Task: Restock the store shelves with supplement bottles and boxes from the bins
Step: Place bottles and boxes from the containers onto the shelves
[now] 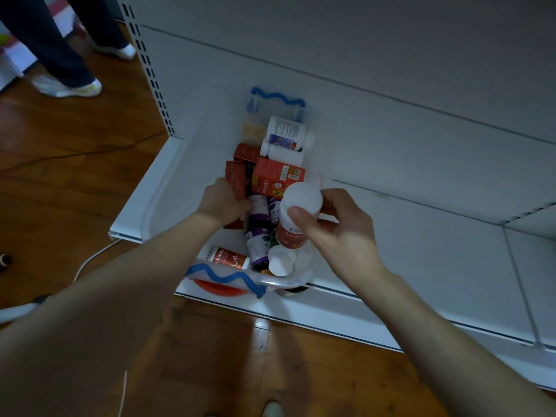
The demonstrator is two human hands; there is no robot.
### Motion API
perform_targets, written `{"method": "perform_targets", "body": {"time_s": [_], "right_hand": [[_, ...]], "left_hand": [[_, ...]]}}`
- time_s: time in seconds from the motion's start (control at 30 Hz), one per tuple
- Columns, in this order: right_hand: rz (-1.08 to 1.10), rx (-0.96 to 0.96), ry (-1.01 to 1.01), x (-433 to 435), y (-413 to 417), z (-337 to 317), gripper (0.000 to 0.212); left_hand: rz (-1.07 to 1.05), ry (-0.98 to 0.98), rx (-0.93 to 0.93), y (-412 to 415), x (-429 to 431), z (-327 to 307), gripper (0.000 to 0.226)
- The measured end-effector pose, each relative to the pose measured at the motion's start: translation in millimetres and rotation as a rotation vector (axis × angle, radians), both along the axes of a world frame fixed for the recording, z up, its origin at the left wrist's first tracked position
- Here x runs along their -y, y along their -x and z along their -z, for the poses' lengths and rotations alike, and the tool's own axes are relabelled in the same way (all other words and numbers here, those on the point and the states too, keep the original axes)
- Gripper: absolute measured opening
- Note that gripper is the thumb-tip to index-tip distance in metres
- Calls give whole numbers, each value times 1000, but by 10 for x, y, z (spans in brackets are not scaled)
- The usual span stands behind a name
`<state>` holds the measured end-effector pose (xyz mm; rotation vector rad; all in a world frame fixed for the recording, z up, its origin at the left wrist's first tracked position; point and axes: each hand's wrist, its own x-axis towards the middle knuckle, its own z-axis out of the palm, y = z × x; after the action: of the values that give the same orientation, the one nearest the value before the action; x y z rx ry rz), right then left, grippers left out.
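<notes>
Currently right grip [337,230] pinches white red-label bottle [301,198] just above clear bin [298,279] on bottom shelf [421,251]; probably light, rigid, slick plastic, best held round body below cap; left grip [221,201] among red boxes [276,176], hold unclear

White bottom shelf [421,251] — clear bin [288,279] on it

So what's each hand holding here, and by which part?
Right hand grips the red-labelled white bottle around its middle; left hand reaches into the bin, hold unclear.
</notes>
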<state>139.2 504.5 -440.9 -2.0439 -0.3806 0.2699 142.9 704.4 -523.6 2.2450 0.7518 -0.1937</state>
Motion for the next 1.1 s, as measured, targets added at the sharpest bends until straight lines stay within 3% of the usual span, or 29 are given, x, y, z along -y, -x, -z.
{"method": "perform_targets", "body": {"time_s": [0.1,0.27,0.47,0.67,1.1], "right_hand": [[11,73,9,-37,57,-9,32],[-21,175,27,-45,182,-102,39],[-77,219,67,2,398,-417,48],[-58,229,30,165,744,-763,51],[137,122,-94,772,1182,-2172,22]], "left_hand": [[-109,9,81,86,11,-173,30],[-145,1,221,322,106,-531,15],[-222,126,460,796,301,-1046,33],[-295,269,505,1302,505,-1493,40],[-195,330,531,2108,900,-2636,35]]}}
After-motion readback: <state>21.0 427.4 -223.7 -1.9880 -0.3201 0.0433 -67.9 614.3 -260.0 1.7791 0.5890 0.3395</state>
